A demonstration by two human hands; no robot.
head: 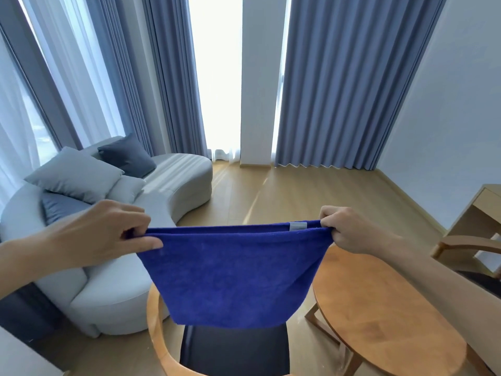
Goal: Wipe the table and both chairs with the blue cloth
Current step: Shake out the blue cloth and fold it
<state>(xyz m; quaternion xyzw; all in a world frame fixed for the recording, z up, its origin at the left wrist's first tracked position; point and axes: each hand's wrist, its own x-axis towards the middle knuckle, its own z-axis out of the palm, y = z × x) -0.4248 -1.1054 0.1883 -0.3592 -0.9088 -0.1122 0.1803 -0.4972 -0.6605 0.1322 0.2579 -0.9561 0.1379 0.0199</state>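
**Curtained sitting room, wooden floor: blue cloth held spread above the near chair**

Daylight came through the gap between the blue-grey curtains onto the wooden floor.

Left hand: mine, fingers curled, thumb and fingers pinching the left top corner of the blue cloth. Bare forearm entered from the left edge.

Right hand: mine, fingers curled tight round the right top corner of the same cloth, its edge bunched in the grip. Bare forearm ran off to the lower right.

Blue cloth: stretched between both hands, top edge nearly level, body hanging down in a sagging sheet, touching nothing else. Small pale label sat on the top hem near my right hand.

Near chair: directly below the cloth, curved wooden frame, dark seat; the cloth's lower edge hid the far part of the seat.

Round table: wooden, just right of the near chair, beneath my right forearm.

Second chair: wooden arm visible at the right edge, beyond the table, mostly cut off; beside it stood a pale wooden desk.

Sofa: pale grey, curved, on the left, carrying light grey and dark blue cushions.

White wall: on the right.
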